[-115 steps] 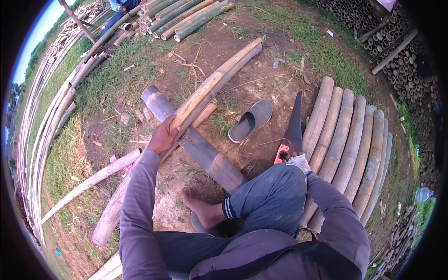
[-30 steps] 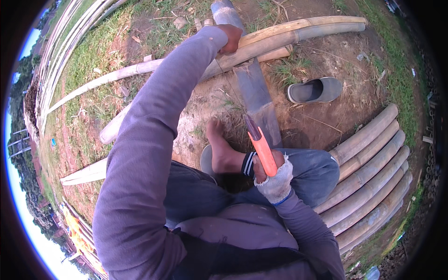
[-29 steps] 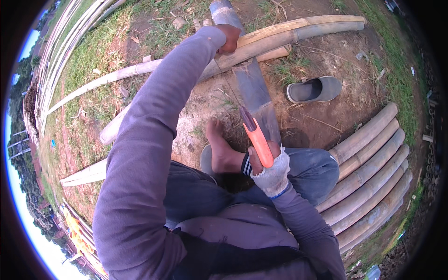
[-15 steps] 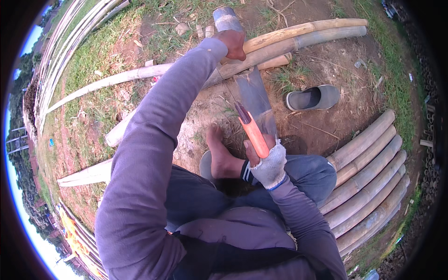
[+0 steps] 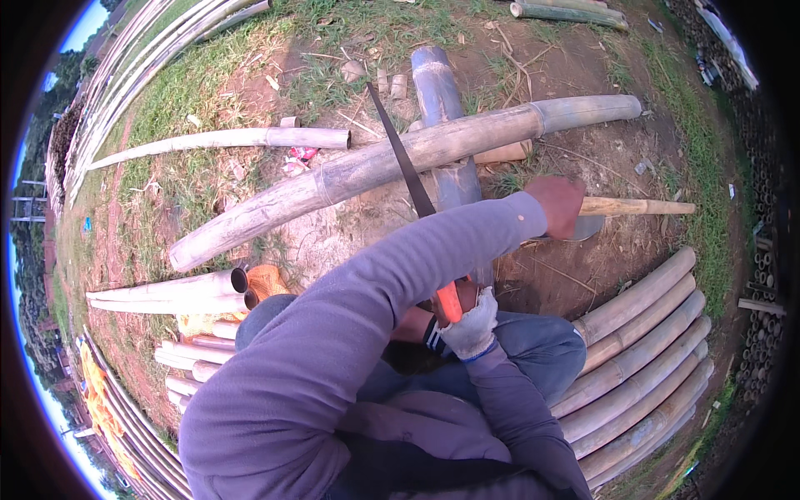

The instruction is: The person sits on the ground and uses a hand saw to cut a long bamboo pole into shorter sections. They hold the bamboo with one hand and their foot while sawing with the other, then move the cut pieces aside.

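My left arm crosses to the right, over the saw. My bare left hand (image 5: 557,208) is closed on a slim yellowish bamboo pole (image 5: 642,205); the pole's part to the left is hidden by my forearm. In my gloved right hand (image 5: 471,325) is the orange handle of a handsaw (image 5: 403,158). Its dark blade points up and away, passing over or beside a thick grey bamboo pole (image 5: 417,152). That thick pole rests across another bamboo piece (image 5: 457,185) lying lengthwise in front of me. My forearm hides the blade's base.
Several cut bamboo poles (image 5: 637,346) lie side by side at my right. Hollow bamboo lengths (image 5: 167,292) and an orange cloth (image 5: 265,283) are at my left. A thinner pole (image 5: 225,137) lies on the grass. A grey shoe (image 5: 583,228) sits partly behind my left hand.
My left hand has swung from the far side to the right with the slim bamboo pole, taking it off the thick one. The saw stays in my right hand, its blade now more visible.
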Available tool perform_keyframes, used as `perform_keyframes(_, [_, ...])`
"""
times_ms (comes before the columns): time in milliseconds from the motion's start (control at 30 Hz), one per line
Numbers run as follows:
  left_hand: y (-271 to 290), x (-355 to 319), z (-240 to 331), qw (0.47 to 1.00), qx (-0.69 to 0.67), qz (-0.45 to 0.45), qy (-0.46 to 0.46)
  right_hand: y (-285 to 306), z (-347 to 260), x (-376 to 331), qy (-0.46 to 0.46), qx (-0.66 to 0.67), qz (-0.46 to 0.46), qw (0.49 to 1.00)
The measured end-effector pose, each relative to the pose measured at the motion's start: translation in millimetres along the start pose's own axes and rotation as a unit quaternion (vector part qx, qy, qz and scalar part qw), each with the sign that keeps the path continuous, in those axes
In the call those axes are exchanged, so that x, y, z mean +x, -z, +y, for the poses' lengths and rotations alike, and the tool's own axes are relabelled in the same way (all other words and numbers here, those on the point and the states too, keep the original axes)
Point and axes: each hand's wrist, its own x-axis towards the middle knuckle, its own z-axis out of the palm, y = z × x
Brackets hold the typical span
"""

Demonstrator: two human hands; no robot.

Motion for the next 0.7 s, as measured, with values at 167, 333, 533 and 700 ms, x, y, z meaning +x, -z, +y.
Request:
perform_keyframes(167, [-35.5,-5.4,15.9,0.998,-0.023,-0.049,-0.02,-1.6,1.4,5.2,0.025,0.001,0.043,0.999])
perform_keyframes(333, [-11.4,-35.9,5.8,0.987,0.037,0.065,-0.143,-3.5,3.9,5.0,-0.014,-0.023,0.081,0.996])
perform_keyframes(533, [99.2,-182.0,-68.0,0.936,0.168,0.192,-0.241,21.2,-4.9,21.9,-0.06,-0.029,0.198,0.978])
perform_keyframes(700, [104.9,-318.0,-148.8,0.937,0.229,0.264,-0.03,20.9,6.7,14.7,-0.116,-0.056,0.243,0.961])
